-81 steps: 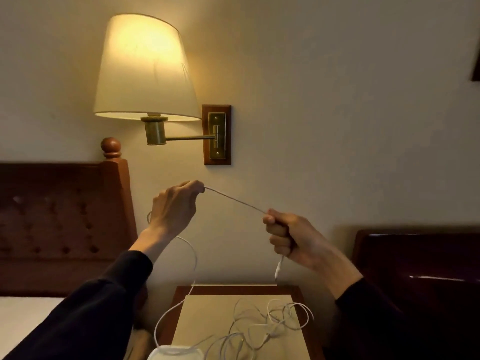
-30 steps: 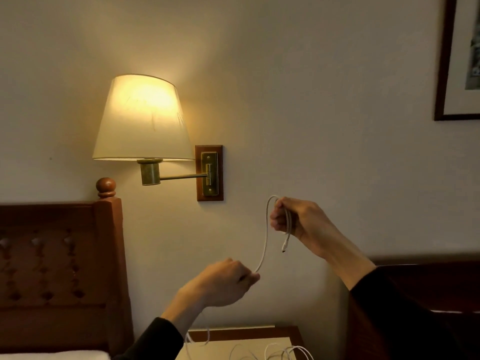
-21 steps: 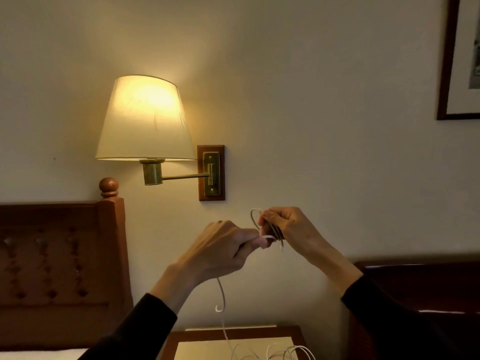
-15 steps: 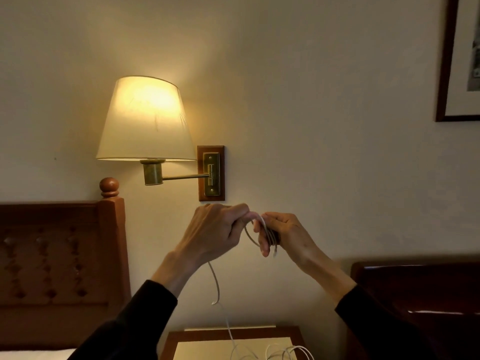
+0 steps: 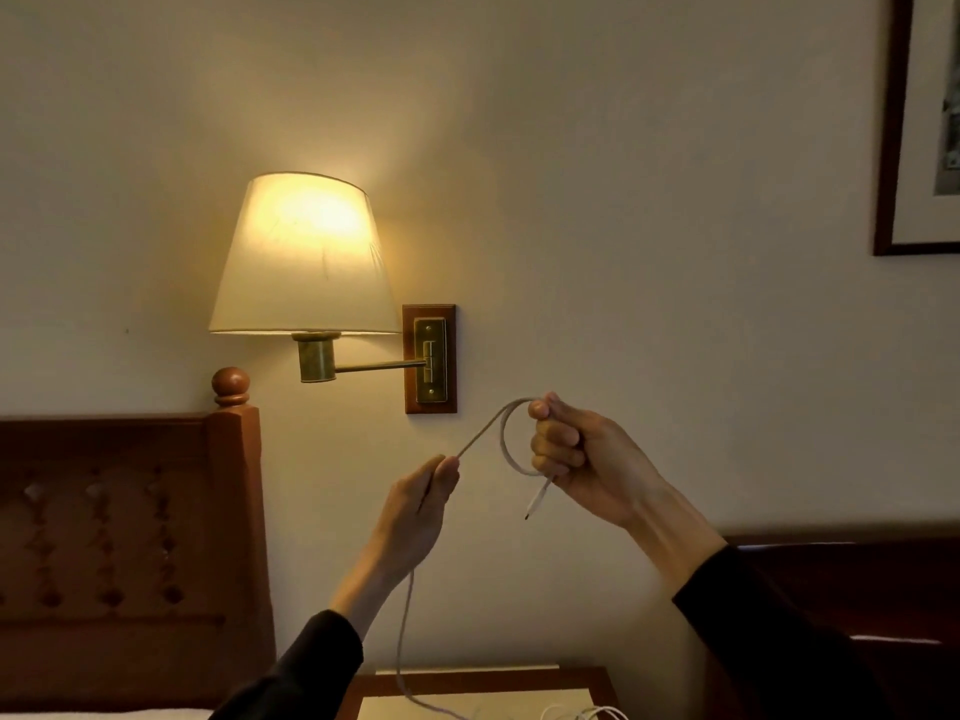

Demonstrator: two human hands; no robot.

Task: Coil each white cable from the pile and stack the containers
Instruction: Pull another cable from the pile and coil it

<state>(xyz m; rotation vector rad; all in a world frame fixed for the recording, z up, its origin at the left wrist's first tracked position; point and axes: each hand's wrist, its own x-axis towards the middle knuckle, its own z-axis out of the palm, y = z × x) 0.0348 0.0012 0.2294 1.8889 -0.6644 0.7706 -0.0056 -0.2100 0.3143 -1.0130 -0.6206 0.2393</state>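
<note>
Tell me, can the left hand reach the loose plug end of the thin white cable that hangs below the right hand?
Probably yes. The left hand pinches the thin white cable just beside the right hand, and only open air lies between it and the hanging plug end. It would have to release or slide its pinch first.

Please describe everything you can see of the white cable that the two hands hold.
The cable is thin, white and limp. The right hand grips a small loop of it, and a short plug end hangs below that fist. From the loop it runs down and left to the left hand, which pinches it. Below that hand it hangs slack to the nightstand, where its far end leaves the picture.
</note>
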